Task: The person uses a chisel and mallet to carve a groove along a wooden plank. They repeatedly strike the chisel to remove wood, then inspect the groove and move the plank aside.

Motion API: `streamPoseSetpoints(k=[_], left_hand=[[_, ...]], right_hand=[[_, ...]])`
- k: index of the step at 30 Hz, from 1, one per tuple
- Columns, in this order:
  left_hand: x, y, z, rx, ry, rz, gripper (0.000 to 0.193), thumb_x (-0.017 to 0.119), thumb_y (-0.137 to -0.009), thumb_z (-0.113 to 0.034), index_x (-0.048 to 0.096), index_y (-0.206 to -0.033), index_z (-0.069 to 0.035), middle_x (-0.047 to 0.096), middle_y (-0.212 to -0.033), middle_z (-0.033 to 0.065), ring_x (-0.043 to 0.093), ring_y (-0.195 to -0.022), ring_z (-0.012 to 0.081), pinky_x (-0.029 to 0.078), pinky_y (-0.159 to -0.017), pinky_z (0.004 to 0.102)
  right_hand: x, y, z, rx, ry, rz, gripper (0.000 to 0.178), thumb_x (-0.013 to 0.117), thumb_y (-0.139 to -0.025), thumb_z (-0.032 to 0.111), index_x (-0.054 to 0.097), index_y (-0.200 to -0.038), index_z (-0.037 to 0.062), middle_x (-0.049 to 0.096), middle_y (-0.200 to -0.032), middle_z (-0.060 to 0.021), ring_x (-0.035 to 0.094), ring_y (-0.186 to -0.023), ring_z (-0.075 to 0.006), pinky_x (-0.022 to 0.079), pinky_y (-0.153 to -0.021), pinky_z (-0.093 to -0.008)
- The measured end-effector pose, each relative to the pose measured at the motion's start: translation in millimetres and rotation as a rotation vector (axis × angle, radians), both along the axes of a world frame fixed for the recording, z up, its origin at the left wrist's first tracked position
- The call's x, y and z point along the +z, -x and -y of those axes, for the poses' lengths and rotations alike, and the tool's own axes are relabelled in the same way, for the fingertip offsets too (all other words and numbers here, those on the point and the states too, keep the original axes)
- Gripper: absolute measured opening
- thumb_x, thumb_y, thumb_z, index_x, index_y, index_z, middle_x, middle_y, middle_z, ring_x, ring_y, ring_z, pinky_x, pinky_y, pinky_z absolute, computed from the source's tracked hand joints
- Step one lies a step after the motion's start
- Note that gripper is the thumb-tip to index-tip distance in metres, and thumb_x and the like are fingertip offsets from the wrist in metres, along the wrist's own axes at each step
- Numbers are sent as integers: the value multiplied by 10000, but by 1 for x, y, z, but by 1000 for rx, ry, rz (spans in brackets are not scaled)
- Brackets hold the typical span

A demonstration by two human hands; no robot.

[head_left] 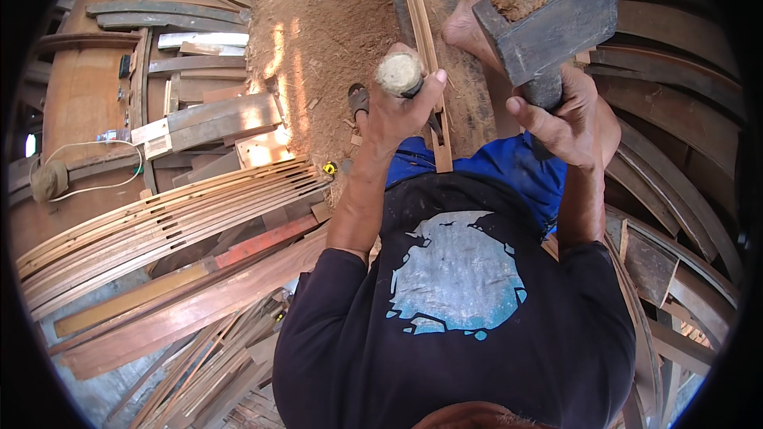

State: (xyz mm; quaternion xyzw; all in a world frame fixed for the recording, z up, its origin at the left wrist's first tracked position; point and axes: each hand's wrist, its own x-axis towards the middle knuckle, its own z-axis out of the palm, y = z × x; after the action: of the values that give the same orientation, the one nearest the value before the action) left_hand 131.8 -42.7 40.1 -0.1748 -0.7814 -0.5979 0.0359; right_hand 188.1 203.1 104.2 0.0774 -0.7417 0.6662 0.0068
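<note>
My left hand point(397, 115) is closed around a chisel point(400, 74). Its pale, round, battered handle end faces up, and a dark blade shows below the fist, at a slot in a narrow wooden strip point(425, 24). The strip runs away from my lap, between my legs. In my right hand point(566, 119) is a mallet point(556, 20), gripped by its dark handle. Its big, dark, blocky head is raised to the right of the chisel and apart from it, with a worn, rough brown patch on one face.
Several slotted wooden strips point(159, 218) lie side by side at the left, with a small yellow tape measure point(330, 168) near their ends. Stacked boards point(675, 71) line the right. Sawdust covers the floor point(318, 24) ahead. A bare foot point(467, 25) rests beside the strip.
</note>
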Motion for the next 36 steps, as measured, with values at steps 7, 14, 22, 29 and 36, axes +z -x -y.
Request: streamPoseSetpoints(k=[7, 14, 22, 29, 36], left_hand=[[-17, -12, 0, -47, -152, 29, 174, 653, -928, -9, 503, -1000, -59, 571, -794, 20, 609, -691, 93, 499, -606, 262], [-3, -29, -17, 39, -107, -28, 123, 707, -884, -53, 617, -961, -20, 614, -875, 43, 590, -741, 126, 492, -670, 281], [-46, -54, -23, 19, -16, -64, 254, 799, -837, -69, 660, -1048, -40, 702, -942, 66, 672, -843, 129, 539, -742, 293], [-38, -86, -14, -878, 111, -135, 307, 814, -694, -94, 652, -953, -119, 633, -931, 52, 611, -910, 278, 467, -819, 407], [-20, -98, -8, -776, 137, -186, 281, 790, -730, -122, 688, -992, -125, 606, -977, 50, 575, -904, 268, 432, -819, 398]], right_hand=[[22, 1, -1, -7, -1, -91, 280, 802, -818, 119, 684, -1035, -16, 650, -832, -3, 569, -760, -79, 463, -687, -240], [40, 3, 8, -1, -117, -319, 147, 726, -878, 28, 698, -1020, 2, 678, -814, 2, 548, -671, -71, 466, -622, -263], [25, 19, 3, 306, -663, -165, 415, 714, -706, -2, 641, -1113, -42, 649, -1143, -177, 632, -1021, -381, 509, -845, -405], [6, 5, 6, 170, -90, -68, 356, 776, -773, 113, 655, -1074, -34, 604, -851, -18, 561, -809, -136, 455, -726, -296], [-5, -12, -6, 163, 157, 192, 322, 763, -821, 70, 627, -1093, -34, 613, -867, -39, 576, -707, -95, 467, -636, -245]])
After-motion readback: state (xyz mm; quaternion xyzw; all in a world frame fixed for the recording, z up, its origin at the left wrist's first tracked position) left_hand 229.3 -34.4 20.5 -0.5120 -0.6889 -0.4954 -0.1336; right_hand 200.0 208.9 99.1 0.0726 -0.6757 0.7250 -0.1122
